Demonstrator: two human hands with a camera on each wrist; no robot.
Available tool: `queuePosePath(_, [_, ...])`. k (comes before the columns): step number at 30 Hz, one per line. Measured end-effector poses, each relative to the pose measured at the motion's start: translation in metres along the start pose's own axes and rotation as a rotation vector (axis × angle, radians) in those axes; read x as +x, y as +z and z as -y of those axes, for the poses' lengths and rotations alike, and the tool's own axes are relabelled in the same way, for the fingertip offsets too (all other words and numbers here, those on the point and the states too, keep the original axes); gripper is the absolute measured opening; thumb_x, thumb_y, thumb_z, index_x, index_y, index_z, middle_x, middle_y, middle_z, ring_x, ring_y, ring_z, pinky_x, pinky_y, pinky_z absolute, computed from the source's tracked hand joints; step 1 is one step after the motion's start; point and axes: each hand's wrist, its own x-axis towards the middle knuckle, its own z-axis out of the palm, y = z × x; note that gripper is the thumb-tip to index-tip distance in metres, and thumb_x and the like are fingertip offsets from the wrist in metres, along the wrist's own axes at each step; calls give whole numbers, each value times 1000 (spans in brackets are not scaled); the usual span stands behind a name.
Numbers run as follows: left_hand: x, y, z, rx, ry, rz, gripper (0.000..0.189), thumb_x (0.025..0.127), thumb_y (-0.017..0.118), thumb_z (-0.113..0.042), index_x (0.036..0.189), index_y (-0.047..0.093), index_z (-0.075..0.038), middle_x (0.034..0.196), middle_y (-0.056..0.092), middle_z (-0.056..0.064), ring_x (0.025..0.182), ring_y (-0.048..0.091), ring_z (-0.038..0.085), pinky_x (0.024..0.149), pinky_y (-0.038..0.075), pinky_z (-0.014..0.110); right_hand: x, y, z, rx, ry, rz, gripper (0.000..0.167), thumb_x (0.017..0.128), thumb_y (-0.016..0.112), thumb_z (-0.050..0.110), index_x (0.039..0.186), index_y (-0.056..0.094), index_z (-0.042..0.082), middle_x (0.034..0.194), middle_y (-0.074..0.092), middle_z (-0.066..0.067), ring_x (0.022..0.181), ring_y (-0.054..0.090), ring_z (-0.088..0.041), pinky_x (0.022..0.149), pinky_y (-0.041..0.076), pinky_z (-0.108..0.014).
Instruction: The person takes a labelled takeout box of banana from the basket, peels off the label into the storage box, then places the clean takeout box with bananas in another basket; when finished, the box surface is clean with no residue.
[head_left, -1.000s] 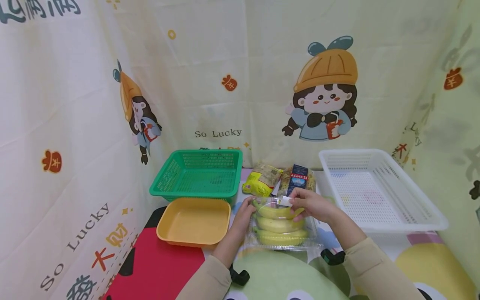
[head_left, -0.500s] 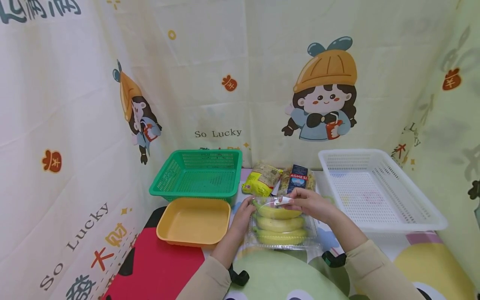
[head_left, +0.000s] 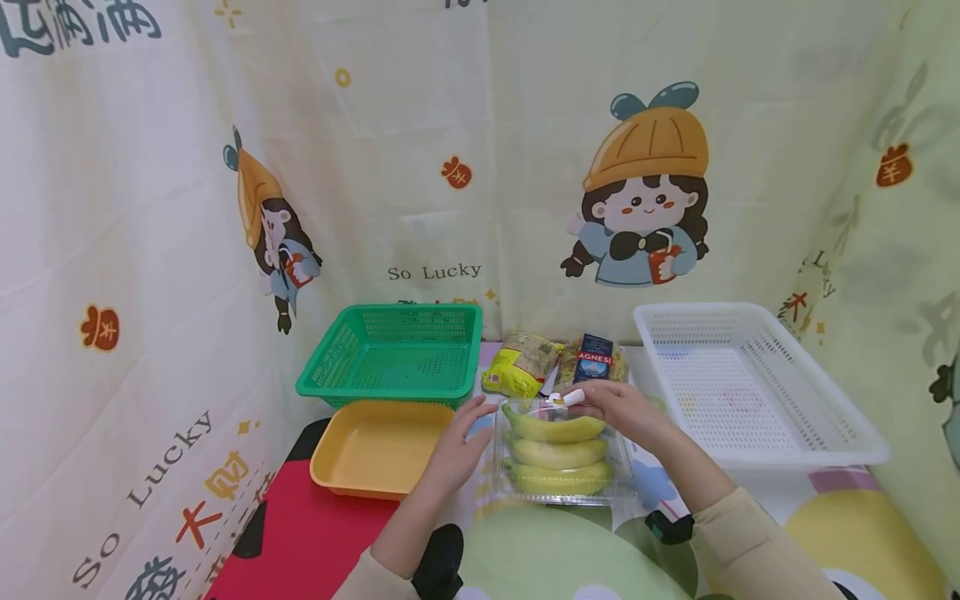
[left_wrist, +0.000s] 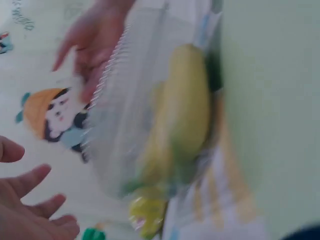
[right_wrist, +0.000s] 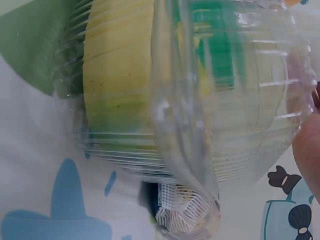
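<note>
Fingers [left_wrist: 31,181] spread, left grip [head_left: 456,447] hovers beside the clear box [head_left: 622,468].

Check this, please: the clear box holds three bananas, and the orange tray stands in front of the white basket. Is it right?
Not quite. The orange tray stands in front of the green basket, not the white basket; the head view shows this. The clear box does hold three bananas.

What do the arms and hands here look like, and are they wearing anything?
They belong to a person. The left hand and right hand are bare, without gloves. The left sleeve and right sleeve look plain beige and end short of the hands. A black left wrist device and black right wrist device show too.
</note>
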Motion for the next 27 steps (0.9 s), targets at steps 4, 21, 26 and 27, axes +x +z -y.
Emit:
queuePosePath(4, [-9,-42,-1,-15,51,-2,32,102,53,-18,131,63,-21,148,49,-3,144,37,27,115,33,56,1,-1,-1,-14,-55,-23,55,106,43,37,127,58,-12,128,64,-12,111,64,-9,97,53,-29])
queuePosePath(21, [-21,-211,84,282,-289,-222,54,107,32,-42,142,51,-5,144,51,22,134,44,40,112,37,57,-3,-2,5,-198,-3,-59,23,93,67,13,116,69,7,142,55,-12,126,57,-27,91,53,-24])
queuePosePath(26, [-15,-218,119,358,-328,-104,57,106,36,-38,149,39,-1,149,42,27,133,42,45,110,36,60,-5,-1,6,-225,-15,-56,33,93,67,13,125,67,14,152,45,-9,134,49,-33,93,53,-23])
queuePosePath(27, [-14,-217,126,337,-321,-89,57,106,38,-39,149,38,-1,149,42,27,133,42,44,110,36,60,-6,-1,7,-233,-14,-62,35,93,68,15,127,66,16,154,43,-8,136,47,-33,94,53,-24])
